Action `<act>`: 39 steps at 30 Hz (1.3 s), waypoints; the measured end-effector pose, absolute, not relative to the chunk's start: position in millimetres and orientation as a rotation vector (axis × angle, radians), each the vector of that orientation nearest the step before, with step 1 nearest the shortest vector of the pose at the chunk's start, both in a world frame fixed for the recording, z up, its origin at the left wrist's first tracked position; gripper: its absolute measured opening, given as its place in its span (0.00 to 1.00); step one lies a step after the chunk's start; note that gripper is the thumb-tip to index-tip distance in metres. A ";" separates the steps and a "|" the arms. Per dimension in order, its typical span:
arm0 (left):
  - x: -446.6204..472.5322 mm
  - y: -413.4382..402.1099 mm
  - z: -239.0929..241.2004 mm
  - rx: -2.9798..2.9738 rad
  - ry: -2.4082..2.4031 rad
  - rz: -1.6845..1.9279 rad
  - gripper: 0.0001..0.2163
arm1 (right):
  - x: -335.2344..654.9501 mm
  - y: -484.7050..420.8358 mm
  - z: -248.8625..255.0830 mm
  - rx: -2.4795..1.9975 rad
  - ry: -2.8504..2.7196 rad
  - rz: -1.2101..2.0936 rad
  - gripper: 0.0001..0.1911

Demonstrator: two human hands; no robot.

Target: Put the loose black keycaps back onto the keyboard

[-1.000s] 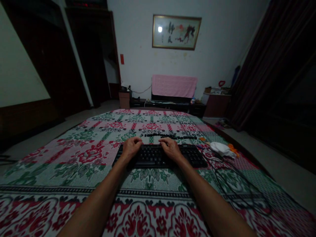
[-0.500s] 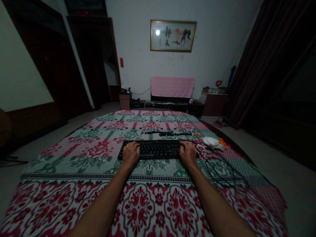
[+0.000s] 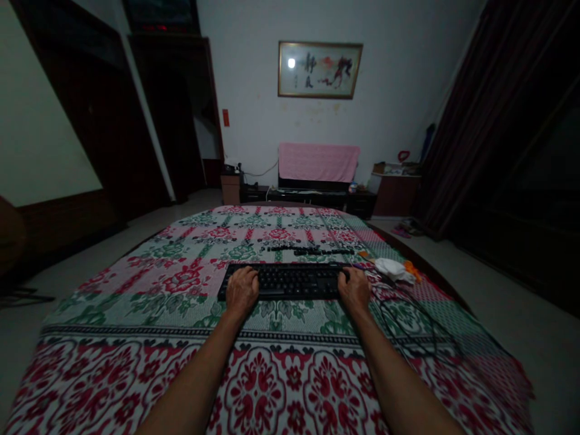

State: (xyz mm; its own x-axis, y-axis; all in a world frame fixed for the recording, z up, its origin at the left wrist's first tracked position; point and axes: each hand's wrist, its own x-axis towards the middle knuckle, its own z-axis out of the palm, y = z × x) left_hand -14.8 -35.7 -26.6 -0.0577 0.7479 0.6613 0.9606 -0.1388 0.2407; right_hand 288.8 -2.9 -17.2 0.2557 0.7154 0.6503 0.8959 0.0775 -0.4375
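Observation:
A black computer keyboard (image 3: 290, 281) lies flat on the patterned cloth in front of me, its long side facing me. My left hand (image 3: 243, 288) is closed over the keyboard's left end, thumb toward the keys and fingers curled at the far edge. At the opposite end, my right hand (image 3: 354, 289) is curled around the right edge, covering the corner. Just beyond the keyboard, small loose black keycaps (image 3: 312, 251) lie in uneven rows. My fingertips are partly hidden behind the hands.
To the right are a white crumpled bundle (image 3: 393, 269), an orange item (image 3: 412, 271) and a looped black cable (image 3: 432, 338). The floral cloth (image 3: 172, 338) covers the table. Farther back, a pink cloth (image 3: 318, 162) hangs over a screen on a low cabinet.
My right hand has shifted slightly right, to the keyboard's outer edge. The left hand stays on its end. The whole view has tipped up a little.

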 end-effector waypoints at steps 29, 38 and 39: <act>-20.6 -31.8 -28.3 -1.947 -1.785 -0.943 0.13 | 299.6 5.0 -22.1 -1.638 -1.536 -0.302 0.13; -18.0 -34.5 -29.2 -1.927 -1.787 -0.969 0.12 | 299.6 3.5 -23.7 -1.612 -1.569 -0.344 0.13; -18.0 -34.5 -29.5 -1.931 -1.787 -0.976 0.12 | 299.7 3.4 -23.7 -1.612 -1.570 -0.342 0.13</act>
State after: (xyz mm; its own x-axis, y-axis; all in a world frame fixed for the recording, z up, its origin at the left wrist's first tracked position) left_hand -18.0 -34.5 -29.5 -0.0233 0.7373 0.6751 0.9666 -0.1558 0.2035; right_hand 299.7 3.4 -23.7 0.1787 0.6905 0.7009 0.9197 0.1360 -0.3684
